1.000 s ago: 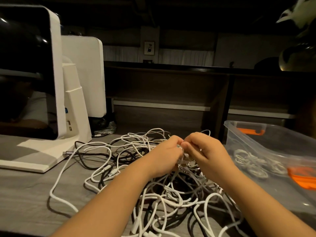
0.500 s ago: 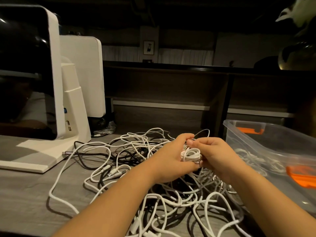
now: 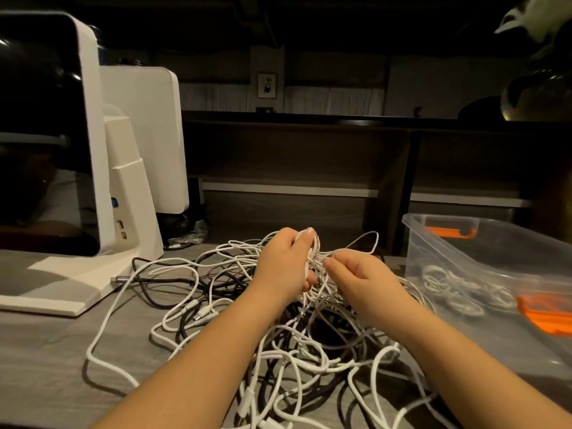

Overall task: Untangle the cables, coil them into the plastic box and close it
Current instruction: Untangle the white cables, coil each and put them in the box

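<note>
A tangle of white and black cables [image 3: 297, 345] sprawls over the grey table [image 3: 46, 351] in front of me. My left hand [image 3: 283, 267] grips a small coil of white cable [image 3: 312, 255], thumb on top, raised above the pile. My right hand [image 3: 362, 278] sits just right of it with curled fingers pinching a white strand that leads to the coil. The clear plastic box [image 3: 483, 258] with orange latches stands open at the right and holds coiled white cables [image 3: 455, 289].
A white monitor on a stand [image 3: 62, 150] fills the left side, with a second white screen [image 3: 148, 134] behind it. A dark shelf unit [image 3: 309, 156] runs along the back. A black cable with a metal plug [image 3: 123, 278] lies by the monitor base.
My left hand has lifted the white coil higher and turned it upright. My right hand has dropped slightly and drawn a little away from the left.
</note>
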`<state>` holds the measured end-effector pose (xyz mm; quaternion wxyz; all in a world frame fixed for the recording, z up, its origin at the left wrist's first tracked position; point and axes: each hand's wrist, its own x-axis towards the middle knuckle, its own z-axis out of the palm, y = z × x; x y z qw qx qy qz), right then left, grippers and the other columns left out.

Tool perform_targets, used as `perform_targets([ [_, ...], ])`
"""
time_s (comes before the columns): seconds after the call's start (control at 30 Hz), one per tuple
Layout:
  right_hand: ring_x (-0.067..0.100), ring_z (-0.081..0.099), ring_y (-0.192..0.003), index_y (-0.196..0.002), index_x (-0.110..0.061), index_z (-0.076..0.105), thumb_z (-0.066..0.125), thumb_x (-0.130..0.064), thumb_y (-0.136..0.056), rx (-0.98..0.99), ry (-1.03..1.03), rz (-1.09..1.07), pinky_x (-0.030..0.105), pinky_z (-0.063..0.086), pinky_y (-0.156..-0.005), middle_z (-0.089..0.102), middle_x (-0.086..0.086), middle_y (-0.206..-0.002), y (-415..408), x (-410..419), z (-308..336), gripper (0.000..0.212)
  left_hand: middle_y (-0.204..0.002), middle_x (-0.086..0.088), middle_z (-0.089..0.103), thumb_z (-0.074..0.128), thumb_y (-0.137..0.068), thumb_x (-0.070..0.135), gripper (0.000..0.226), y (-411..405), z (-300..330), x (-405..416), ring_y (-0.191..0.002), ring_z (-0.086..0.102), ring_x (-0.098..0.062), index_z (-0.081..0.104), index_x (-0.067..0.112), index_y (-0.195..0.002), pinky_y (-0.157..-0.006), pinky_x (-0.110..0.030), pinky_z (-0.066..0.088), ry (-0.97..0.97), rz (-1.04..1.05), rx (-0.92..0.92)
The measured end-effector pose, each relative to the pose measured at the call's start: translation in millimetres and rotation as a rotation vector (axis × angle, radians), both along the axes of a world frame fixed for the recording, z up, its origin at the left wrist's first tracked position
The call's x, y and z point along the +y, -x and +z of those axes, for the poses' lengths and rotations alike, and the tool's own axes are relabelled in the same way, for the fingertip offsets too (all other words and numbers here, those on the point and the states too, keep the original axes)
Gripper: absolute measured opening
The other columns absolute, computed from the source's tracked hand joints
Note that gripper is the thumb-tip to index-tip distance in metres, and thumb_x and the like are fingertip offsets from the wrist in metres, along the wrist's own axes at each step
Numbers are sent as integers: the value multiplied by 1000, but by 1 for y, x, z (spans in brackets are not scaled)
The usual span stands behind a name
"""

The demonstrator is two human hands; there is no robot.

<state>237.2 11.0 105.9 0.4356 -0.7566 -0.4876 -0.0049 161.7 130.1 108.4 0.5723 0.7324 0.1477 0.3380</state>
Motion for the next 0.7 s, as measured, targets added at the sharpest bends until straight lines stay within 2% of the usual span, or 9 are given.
perform_targets([
  [0.07,3,39,-51,-63,-20,48,47,-28,-101,-12,-46,52,30,35,-57,43,-9,-55,6,0,0,39,-69,-3,55,45,-105,35,27,0,-1,0,-43,51,-6,54,15,-90,-47,-24,42,-99,19,30],
  [0.13,7,46,-57,-67,-20,54,48,-27,-101,53,-87,122,35,42,-61,50,-8,-57,6,-2,-1,36,-74,-2,54,44,-105,35,27,-1,-2,-1,-52,54,-8,51,17,-86,-51,-26,44,-177,8,52],
  [0.2,20,57,-68,-80,-14,60,52,-25,-100,103,-90,193,40,50,-68,62,0,-71,5,-6,0,24,-76,-1,54,45,-105,34,27,-2,-3,0,-60,54,-11,50,18,-84,-54,-28,45,-191,-3,66],
  [0.27,28,62,-79,-92,-10,60,53,-19,-99,183,-102,261,40,53,-75,67,6,-83,4,-9,0,13,-72,-1,54,44,-105,34,27,-1,-3,1,-53,52,-8,50,17,-84,-51,-26,44,-164,-26,71],
  [0.4,27,66,-77,-91,-8,59,53,-15,-100,181,-161,226,37,55,-72,67,1,-78,4,-7,0,13,-74,-6,56,45,-105,33,27,0,-3,-2,-49,51,-10,51,13,-89,-45,-24,42,-133,-72,65],
  [0.5,20,65,-65,-88,-7,53,58,-16,-97,215,-235,138,31,55,-63,65,5,-71,4,-4,-3,13,-78,-4,56,42,-106,33,26,0,-3,-5,-50,52,-8,51,16,-88,-46,-23,42,-125,-86,84],
  [0.63,23,61,-57,-92,-8,44,65,-11,-90,571,-357,143,27,50,-51,54,8,-63,2,-1,-5,21,-77,-4,56,35,-108,23,30,2,-2,-9,-52,54,-9,53,14,-85,-48,-22,43,-70,-149,38],
  [0.7,26,62,-65,-99,-6,50,71,-14,-81,763,-354,172,29,54,-54,58,15,-74,-2,-1,-4,29,-77,-3,57,36,-108,21,30,3,-1,-10,-58,55,-8,56,11,-87,-52,-22,46,-41,-190,13],
])
